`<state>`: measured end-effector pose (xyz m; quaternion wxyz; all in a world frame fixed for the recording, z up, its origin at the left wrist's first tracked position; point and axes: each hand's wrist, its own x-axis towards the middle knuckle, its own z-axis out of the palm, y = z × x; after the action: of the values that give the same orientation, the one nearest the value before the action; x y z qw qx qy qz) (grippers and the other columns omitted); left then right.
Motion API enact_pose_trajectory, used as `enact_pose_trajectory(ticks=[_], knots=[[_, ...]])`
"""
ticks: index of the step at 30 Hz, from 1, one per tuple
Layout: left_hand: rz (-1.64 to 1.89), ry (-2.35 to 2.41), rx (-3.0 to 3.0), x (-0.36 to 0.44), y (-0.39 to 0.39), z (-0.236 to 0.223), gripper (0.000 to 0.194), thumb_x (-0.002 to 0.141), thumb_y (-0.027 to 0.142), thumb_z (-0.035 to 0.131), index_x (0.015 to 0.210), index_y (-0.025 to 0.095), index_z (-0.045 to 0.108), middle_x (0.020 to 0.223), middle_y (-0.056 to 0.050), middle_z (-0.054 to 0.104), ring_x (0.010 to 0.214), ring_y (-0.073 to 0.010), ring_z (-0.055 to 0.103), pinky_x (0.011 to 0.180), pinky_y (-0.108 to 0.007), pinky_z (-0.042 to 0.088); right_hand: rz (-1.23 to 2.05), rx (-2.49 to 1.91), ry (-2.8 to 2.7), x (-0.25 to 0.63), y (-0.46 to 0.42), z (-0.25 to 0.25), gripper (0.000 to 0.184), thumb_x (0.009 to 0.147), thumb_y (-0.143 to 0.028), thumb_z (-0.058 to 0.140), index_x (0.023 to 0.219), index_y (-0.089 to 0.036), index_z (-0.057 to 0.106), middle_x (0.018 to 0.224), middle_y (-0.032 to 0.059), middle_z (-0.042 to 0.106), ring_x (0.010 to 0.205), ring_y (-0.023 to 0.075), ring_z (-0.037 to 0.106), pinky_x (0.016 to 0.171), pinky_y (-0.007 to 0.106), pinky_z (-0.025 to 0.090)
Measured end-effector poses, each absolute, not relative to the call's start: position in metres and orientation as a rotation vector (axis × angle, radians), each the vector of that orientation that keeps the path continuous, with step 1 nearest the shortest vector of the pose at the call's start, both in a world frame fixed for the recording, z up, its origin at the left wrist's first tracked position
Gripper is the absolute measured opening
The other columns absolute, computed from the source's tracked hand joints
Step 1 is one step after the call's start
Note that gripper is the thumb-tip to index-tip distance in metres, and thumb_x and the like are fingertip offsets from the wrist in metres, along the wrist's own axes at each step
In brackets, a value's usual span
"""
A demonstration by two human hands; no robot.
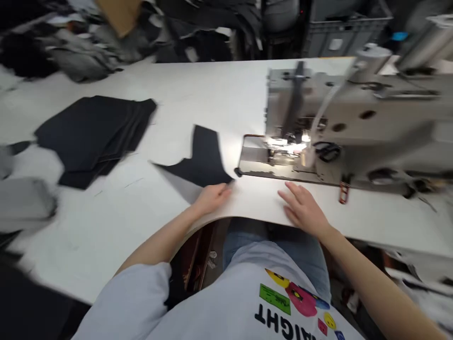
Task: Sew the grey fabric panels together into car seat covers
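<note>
My left hand pinches the near corner of a dark fabric piece, close to the table's front edge. One side of that piece is notched, and its left point looks slightly lifted off the white table. Fingers spread and holding nothing, my right hand is over the tabletop just in front of the sewing machine. The machine's lit needle area lies beyond that hand. Black-handled thread snips rest on the machine bed.
A stack of dark fabric pieces lies on the left of the table. Grey fabric heaps sit behind it, blurred. A grey plastic crate stands behind the machine. A small orange-red item lies at the bed's front edge.
</note>
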<state>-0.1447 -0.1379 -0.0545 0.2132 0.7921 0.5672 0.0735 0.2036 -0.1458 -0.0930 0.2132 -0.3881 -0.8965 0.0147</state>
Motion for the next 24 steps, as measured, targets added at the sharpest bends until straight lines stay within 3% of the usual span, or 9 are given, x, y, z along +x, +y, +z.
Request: enact_pose_trajectory(ticks=[3, 5, 8, 12, 15, 17, 19, 21, 24], knots=[[0.146, 1.022, 2.470, -0.148, -0.138, -0.038, 0.026, 0.093, 0.045, 0.051, 0.082, 0.023, 0.059, 0.092, -0.006, 0.069, 0.084, -0.0190, 0.063, 0.073, -0.030, 0.047, 0.242, -0.835, -2.637, 0.118, -0.111, -0.092, 0.062, 0.090, -0.020, 0.053, 0.151, -0.020, 0.040, 0.161, 0.0207, 0.025, 0.149, 0.0357, 0.023, 0.113, 0.062, 0.031], [0.263, 1.019, 2.559, -0.183, -0.125, -0.028, 0.024, 0.093, 0.046, 0.054, 0.094, 0.025, 0.064, 0.117, -0.008, 0.067, 0.106, -0.0212, 0.062, 0.091, -0.033, 0.048, 0.286, -0.801, -2.709, 0.063, -0.087, -0.091, 0.066, 0.085, -0.016, 0.053, 0.150, -0.021, 0.043, 0.158, 0.0203, 0.032, 0.147, 0.0408, 0.026, 0.108, 0.072, 0.029], [0.597, 1.895, 2.352, -0.277, -0.104, -0.024, 0.026, 0.098, 0.035, 0.043, 0.108, 0.023, 0.064, 0.136, -0.009, 0.058, 0.130, -0.0240, 0.051, 0.109, -0.041, 0.040, 0.226, -0.823, -2.771, 0.010, -0.063, -0.091, 0.059, 0.083, -0.008, 0.048, 0.139, -0.025, 0.057, 0.149, 0.0174, 0.049, 0.140, 0.0435, 0.039, 0.103, 0.079, 0.027], [0.712, 3.030, 1.306, -0.414, -0.093, -0.043, 0.041, 0.094, 0.020, 0.043, 0.135, 0.014, 0.051, 0.159, -0.018, 0.029, 0.149, -0.0313, 0.025, 0.118, -0.050, 0.027, 0.134, -0.667, -2.792, 0.002, -0.058, -0.095, 0.066, 0.079, 0.001, 0.040, 0.134, -0.027, 0.062, 0.147, 0.0112, 0.052, 0.140, 0.0402, 0.040, 0.104, 0.075, 0.032], [0.783, 3.232, 0.867, -0.485, -0.090, -0.062, 0.051, 0.094, 0.019, 0.044, 0.144, 0.011, 0.039, 0.164, -0.020, 0.015, 0.152, -0.0321, 0.015, 0.121, -0.052, 0.019, 0.085, -0.521, -2.798, 0.014, -0.064, -0.101, 0.078, 0.073, 0.007, 0.036, 0.139, -0.028, 0.056, 0.149, 0.0049, 0.051, 0.143, 0.0338, 0.039, 0.111, 0.068, 0.034], [0.886, 3.196, 0.905, -0.515, -0.087, -0.071, 0.052, 0.094, 0.022, 0.049, 0.144, 0.012, 0.039, 0.163, -0.019, 0.018, 0.152, -0.0314, 0.013, 0.122, -0.053, 0.014, 0.055, -0.590, -2.765, 0.016, -0.063, -0.105, 0.081, 0.073, 0.007, 0.036, 0.147, -0.024, 0.047, 0.150, 0.0062, 0.049, 0.143, 0.0314, 0.039, 0.112, 0.063, 0.035], [0.972, 3.120, 0.926, -0.536, -0.082, -0.076, 0.052, 0.094, 0.025, 0.052, 0.141, 0.007, 0.041, 0.158, -0.022, 0.029, 0.148, -0.0335, 0.020, 0.119, -0.056, 0.016, 0.025, -0.752, -2.702, 0.011, -0.052, -0.108, 0.079, 0.075, 0.007, 0.035, 0.148, -0.020, 0.045, 0.149, 0.0090, 0.050, 0.141, 0.0311, 0.041, 0.112, 0.059, 0.038], [1.028, 3.080, 0.874, -0.550, -0.079, -0.078, 0.049, 0.094, 0.025, 0.050, 0.136, 0.001, 0.044, 0.148, -0.024, 0.043, 0.140, -0.0345, 0.033, 0.113, -0.058, 0.023, 0.005, -0.935, -2.622, 0.004, -0.032, -0.108, 0.071, 0.078, 0.006, 0.034, 0.142, -0.019, 0.053, 0.146, 0.0107, 0.053, 0.139, 0.0321, 0.044, 0.109, 0.055, 0.043], [1.087, 3.048, 0.887, -0.564, -0.081, -0.074, 0.044, 0.097, 0.031, 0.042, 0.123, -0.002, 0.055, 0.125, -0.017, 0.062, 0.130, -0.0337, 0.043, 0.105, -0.057, 0.029, -0.022, -1.211, -2.501, -0.005, -0.003, -0.107, 0.060, 0.087, 0.001, 0.033, 0.133, -0.024, 0.063, 0.141, 0.0121, 0.057, 0.133, 0.0345, 0.050, 0.102, 0.053, 0.049]])
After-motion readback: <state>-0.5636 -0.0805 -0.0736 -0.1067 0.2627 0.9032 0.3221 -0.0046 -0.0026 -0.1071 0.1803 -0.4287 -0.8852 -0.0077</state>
